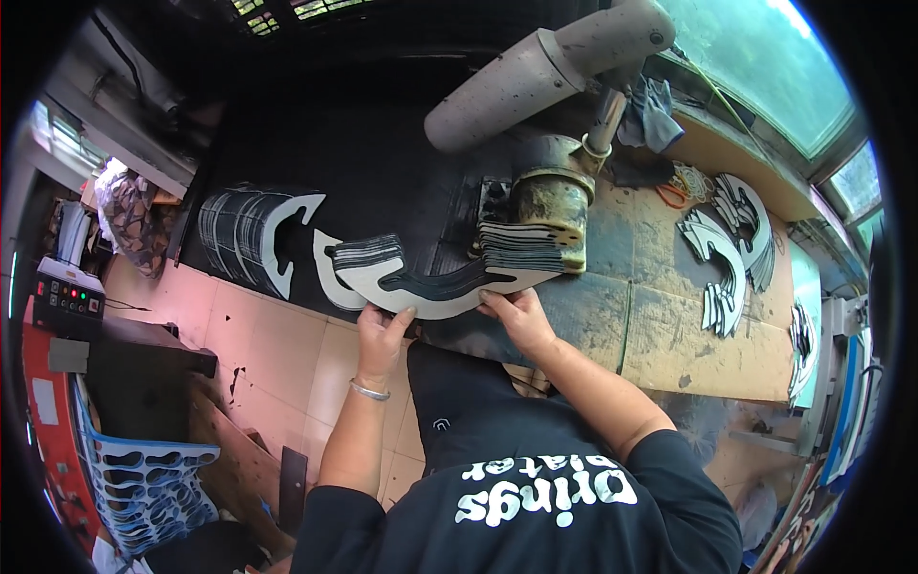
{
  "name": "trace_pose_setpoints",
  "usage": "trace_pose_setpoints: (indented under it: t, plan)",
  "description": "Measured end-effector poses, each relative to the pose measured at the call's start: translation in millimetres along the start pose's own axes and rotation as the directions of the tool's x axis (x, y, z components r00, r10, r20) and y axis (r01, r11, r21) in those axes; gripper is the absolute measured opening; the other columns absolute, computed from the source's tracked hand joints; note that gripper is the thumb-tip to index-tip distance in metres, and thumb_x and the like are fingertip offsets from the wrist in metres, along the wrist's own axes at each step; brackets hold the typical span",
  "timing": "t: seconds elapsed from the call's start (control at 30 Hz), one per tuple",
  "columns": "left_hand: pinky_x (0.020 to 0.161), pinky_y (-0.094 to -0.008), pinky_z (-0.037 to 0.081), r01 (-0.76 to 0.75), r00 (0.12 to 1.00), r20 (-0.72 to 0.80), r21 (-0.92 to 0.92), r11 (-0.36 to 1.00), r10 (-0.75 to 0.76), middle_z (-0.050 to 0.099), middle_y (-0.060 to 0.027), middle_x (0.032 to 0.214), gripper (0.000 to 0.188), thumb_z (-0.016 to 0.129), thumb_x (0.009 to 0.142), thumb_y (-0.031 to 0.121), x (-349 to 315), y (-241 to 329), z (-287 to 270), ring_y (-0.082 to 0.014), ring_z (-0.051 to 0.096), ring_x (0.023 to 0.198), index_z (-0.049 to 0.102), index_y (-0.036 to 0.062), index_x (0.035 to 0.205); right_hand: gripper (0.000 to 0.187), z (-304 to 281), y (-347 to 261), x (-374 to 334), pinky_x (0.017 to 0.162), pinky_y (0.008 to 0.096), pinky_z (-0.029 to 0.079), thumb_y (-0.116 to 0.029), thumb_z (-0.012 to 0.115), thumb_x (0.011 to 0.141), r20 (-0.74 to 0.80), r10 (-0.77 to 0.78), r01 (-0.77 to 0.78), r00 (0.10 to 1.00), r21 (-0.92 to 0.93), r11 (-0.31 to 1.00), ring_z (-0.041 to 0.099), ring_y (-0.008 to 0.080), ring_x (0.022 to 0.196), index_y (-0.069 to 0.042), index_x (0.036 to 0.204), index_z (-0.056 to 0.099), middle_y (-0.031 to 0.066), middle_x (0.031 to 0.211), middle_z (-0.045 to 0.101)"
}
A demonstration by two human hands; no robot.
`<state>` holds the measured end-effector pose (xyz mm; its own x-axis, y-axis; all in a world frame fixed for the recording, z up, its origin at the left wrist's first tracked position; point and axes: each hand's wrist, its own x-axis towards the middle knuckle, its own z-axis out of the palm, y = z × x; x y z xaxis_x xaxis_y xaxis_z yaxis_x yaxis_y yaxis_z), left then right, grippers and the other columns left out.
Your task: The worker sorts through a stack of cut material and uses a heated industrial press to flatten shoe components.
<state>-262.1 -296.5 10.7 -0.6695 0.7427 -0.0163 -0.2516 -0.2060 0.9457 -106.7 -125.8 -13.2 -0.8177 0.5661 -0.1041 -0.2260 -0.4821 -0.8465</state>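
Just in front of me a stack of curved, hook-ended flat pieces (445,302) with white top faces and dark edges lies along the near edge of the dark worktable (325,143). My left hand (383,337) grips its near edge left of the middle, thumb on the white face and fingers beneath. Farther right, my right hand (518,319) pinches the same edge, with its fingertips partly hidden under it. The stack's right end touches or nearly touches a stained metal cylinder (552,196). Another white curved piece (330,271) shows behind its left end.
A long row of similar pieces (244,239) stands at the left of the table. A grey jointed machine arm (507,91) reaches over the back. More curved pieces (717,251) lie on the brown board (669,340) at right, near gloves (652,115). A control box (70,292) stands far left.
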Motion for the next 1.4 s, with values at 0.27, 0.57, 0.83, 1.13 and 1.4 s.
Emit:
trace_pose_setpoints:
  t: [0.27, 0.57, 0.83, 1.13, 1.4]
  plan:
    - [0.081, -0.0242, 0.047, -0.337, 0.909, -0.078, 0.439, 0.833, 0.409, 0.063, -0.0080, 0.103, 0.030, 0.064, 0.084, -0.002, 34.4, 40.1, 5.1, -0.0117, 0.059, 0.092, 0.053, -0.0071, 0.111, 0.031, 32.2, -23.8, 42.6, 0.098, 0.0389, 0.045, -0.011, 0.053, 0.093, 0.179, 0.123, -0.179, 0.976, 0.345, 0.921, 0.055, 0.0207, 0.113, -0.002, 0.122, 0.048, 0.0086, 0.121, 0.057]
    - [0.076, -0.0247, 0.049, -0.374, 0.877, -0.053, 0.549, 0.747, 0.477, 0.065, -0.0111, 0.100, 0.030, 0.062, 0.081, -0.004, 101.3, 61.8, 12.0, -0.0139, 0.063, 0.087, 0.054, -0.0065, 0.110, 0.026, 39.0, -34.5, 108.1, 0.092, 0.0410, 0.047, -0.010, 0.050, 0.095, 0.072, -0.038, 0.003, 0.997, 0.436, 0.900, 0.056, 0.0210, 0.108, -0.004, 0.120, 0.048, 0.0078, 0.117, 0.058]
    - [0.076, -0.0270, 0.050, -0.439, 0.855, 0.022, 0.563, 0.701, 0.518, 0.067, -0.0127, 0.094, 0.028, 0.063, 0.078, -0.003, 151.3, 105.8, 33.7, -0.0155, 0.064, 0.083, 0.057, -0.0064, 0.105, 0.025, 42.5, -71.9, 151.8, 0.086, 0.0404, 0.049, -0.010, 0.051, 0.094, 0.032, -0.089, 0.068, 0.996, 0.408, 0.911, 0.057, 0.0204, 0.104, -0.008, 0.119, 0.047, 0.0052, 0.116, 0.057]
    - [0.079, -0.0267, 0.050, -0.460, 0.860, 0.063, 0.527, 0.715, 0.507, 0.067, -0.0130, 0.098, 0.032, 0.063, 0.079, -0.002, 162.7, 127.5, 58.4, -0.0165, 0.065, 0.087, 0.056, -0.0073, 0.110, 0.029, 37.9, -98.3, 157.4, 0.086, 0.0443, 0.048, -0.008, 0.050, 0.092, 0.033, -0.177, 0.146, 0.984, 0.431, 0.890, 0.055, 0.0217, 0.108, -0.011, 0.121, 0.046, 0.0046, 0.119, 0.055]
    - [0.070, -0.0237, 0.048, -0.440, 0.870, 0.083, 0.578, 0.687, 0.487, 0.068, -0.0096, 0.092, 0.029, 0.063, 0.079, -0.002, 152.4, 127.7, 64.4, -0.0102, 0.062, 0.077, 0.057, -0.0060, 0.107, 0.031, 37.0, -103.9, 145.7, 0.094, 0.0500, 0.045, -0.006, 0.050, 0.093, -0.005, -0.178, 0.164, 0.984, 0.421, 0.892, 0.054, 0.0255, 0.110, -0.007, 0.124, 0.044, 0.0087, 0.123, 0.053]
